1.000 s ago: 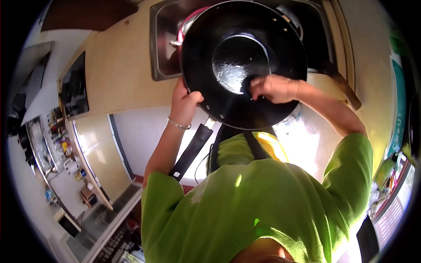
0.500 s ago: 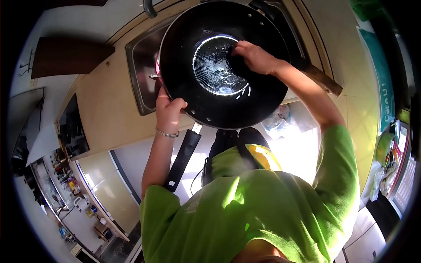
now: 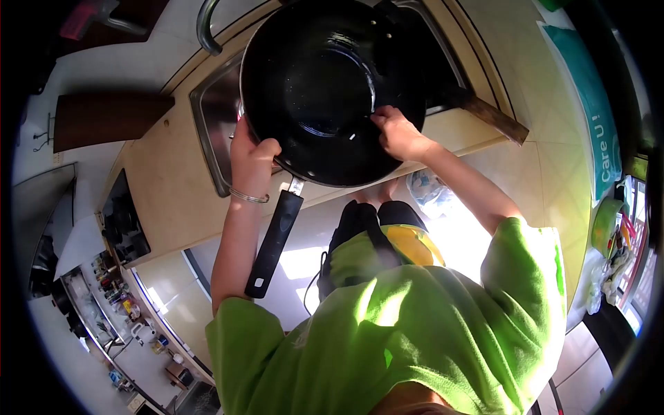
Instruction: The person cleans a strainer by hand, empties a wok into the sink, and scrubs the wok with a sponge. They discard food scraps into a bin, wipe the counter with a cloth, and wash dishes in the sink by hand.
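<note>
A large black wok (image 3: 290, 97) is held over the sink, its inside facing me and glossy with wet-looking reflections. My left hand (image 3: 252, 155) is closed around the wok's near left rim, thumb on the inner side, just beside its black handle (image 3: 274, 242), which points toward my body. Inside the wok, on the near right wall, my right hand (image 3: 403, 135) presses curled fingers against the surface. Whatever lies under those fingertips, if anything, is hidden.
A steel sink (image 3: 207, 131) set in a beige counter (image 3: 162, 187) lies beneath the wok, with a tap (image 3: 207, 31) behind it. Right of the wok, a wooden handle (image 3: 494, 119) sticks out over the counter. A teal bag (image 3: 588, 111) is at the far right.
My right hand has slid toward me, down the wok's inner right side. The wok has shifted a little left and away, and its bright ring-shaped reflection has shrunk.
</note>
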Motion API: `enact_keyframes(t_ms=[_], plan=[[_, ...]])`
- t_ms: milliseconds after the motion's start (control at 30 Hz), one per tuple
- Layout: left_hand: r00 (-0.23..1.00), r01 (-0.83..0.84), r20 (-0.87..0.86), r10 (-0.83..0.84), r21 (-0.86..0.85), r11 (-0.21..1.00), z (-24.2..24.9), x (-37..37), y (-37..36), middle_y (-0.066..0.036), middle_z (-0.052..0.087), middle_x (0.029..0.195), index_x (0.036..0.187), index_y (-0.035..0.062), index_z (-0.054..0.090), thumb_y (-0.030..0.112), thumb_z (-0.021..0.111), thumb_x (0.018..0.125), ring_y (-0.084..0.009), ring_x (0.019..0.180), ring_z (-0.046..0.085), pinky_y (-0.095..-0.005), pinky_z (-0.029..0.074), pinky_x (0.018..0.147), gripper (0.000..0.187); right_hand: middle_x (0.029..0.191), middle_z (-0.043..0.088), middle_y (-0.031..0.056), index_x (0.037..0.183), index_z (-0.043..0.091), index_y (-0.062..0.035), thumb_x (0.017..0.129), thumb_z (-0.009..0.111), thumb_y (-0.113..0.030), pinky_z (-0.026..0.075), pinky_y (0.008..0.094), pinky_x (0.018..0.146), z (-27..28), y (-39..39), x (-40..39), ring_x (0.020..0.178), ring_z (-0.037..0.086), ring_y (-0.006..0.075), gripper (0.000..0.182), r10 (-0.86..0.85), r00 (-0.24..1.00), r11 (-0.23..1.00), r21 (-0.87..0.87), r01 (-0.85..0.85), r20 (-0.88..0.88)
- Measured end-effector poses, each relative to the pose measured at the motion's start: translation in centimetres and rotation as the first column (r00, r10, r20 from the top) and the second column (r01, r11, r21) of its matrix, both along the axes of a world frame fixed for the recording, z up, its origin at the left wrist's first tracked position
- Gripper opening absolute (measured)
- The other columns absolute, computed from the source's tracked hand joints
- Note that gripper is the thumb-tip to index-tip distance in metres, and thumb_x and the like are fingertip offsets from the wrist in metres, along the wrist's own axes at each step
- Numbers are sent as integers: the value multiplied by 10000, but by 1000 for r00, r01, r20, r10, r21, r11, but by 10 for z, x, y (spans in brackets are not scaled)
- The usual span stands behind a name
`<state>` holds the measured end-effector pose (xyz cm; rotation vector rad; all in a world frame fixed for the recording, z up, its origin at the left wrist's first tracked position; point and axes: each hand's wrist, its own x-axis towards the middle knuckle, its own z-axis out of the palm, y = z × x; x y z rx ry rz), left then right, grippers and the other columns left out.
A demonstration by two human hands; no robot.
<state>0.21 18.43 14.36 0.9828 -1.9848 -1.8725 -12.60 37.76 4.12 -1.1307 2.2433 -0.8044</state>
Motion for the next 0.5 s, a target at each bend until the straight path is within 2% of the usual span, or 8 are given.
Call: enact_keyframes(t_ms=[33, 67, 100, 167, 233, 300, 433, 500], plan=[[998, 19, 68, -12, -91, 996, 1, -3, -3, -38, 487, 768, 1060, -6, 416, -55, 426, 595, -85, 587, 470, -183, 402, 448, 467, 1086, 422, 175, 1034, 499, -7, 636, 445, 35, 373, 322, 876, 2, -1, -3, 1015, 433, 307, 404, -47, 999, 998, -43, 48, 2], [1000, -25, -14, 25, -34, 999, -2, -5, -3, -31, 475, 736, 1039, -2, 426, -46, 435, 608, -80, 553, 461, -178, 389, 409, 433, 1101, 414, 161, 1036, 488, 8, 644, 445, 25, 355, 324, 894, 6, 0, 11, 1035, 417, 298, 395, -11, 999, 996, -83, 13, 33], [999, -21, 37, 23, -59, 998, 1, -6, -5, -29, 467, 715, 1022, 2, 431, -37, 445, 615, -78, 540, 456, -180, 393, 409, 410, 1125, 400, 150, 1043, 470, 24, 643, 446, 29, 332, 323, 914, 25, -3, 23, 1058, 396, 289, 401, 90, 978, 992, -104, -71, 189], [995, -8, 104, 12, -41, 999, 5, -9, -6, -32, 466, 713, 1020, 3, 429, -35, 452, 609, -80, 545, 458, -182, 397, 413, 413, 1145, 383, 146, 1050, 458, 34, 652, 452, 16, 319, 315, 924, 14, -11, 33, 1075, 377, 284, 399, 224, 952, 972, -115, -203, 207], [995, -11, 102, 19, -81, 997, 9, -14, 0, -33, 468, 715, 1024, 4, 426, -35, 450, 609, -81, 548, 461, -183, 398, 415, 418, 1143, 397, 167, 1067, 454, 33, 667, 458, -8, 327, 315, 915, -7, -15, 14, 1067, 388, 297, 402, 51, 997, 997, -52, -55, -63], [994, -23, 103, 36, -122, 992, 12, -16, 3, -33, 470, 716, 1028, 6, 423, -35, 448, 608, -82, 550, 465, -184, 400, 417, 423, 1128, 415, 169, 1062, 454, 40, 685, 450, -54, 352, 336, 886, -14, -16, -5, 1057, 396, 295, 389, -62, 998, 996, -55, 63, 12], [989, -41, 137, 62, -154, 987, 14, -19, 5, -33, 469, 722, 1054, 19, 418, -42, 439, 602, -85, 552, 465, -182, 401, 423, 456, 1130, 394, 194, 1049, 458, 49, 679, 463, -85, 343, 322, 897, 4, -20, 26, 1062, 387, 315, 394, 150, 985, 965, -229, -128, 82], [991, -44, 118, 61, -139, 989, 16, -20, 8, -35, 469, 724, 1064, 22, 416, -45, 437, 601, -86, 551, 465, -182, 402, 428, 469, 1126, 374, 217, 1065, 428, 66, 676, 452, -86, 345, 334, 887, -26, -24, 7, 1063, 371, 332, 418, -5, 999, 994, -106, 2, -34]])
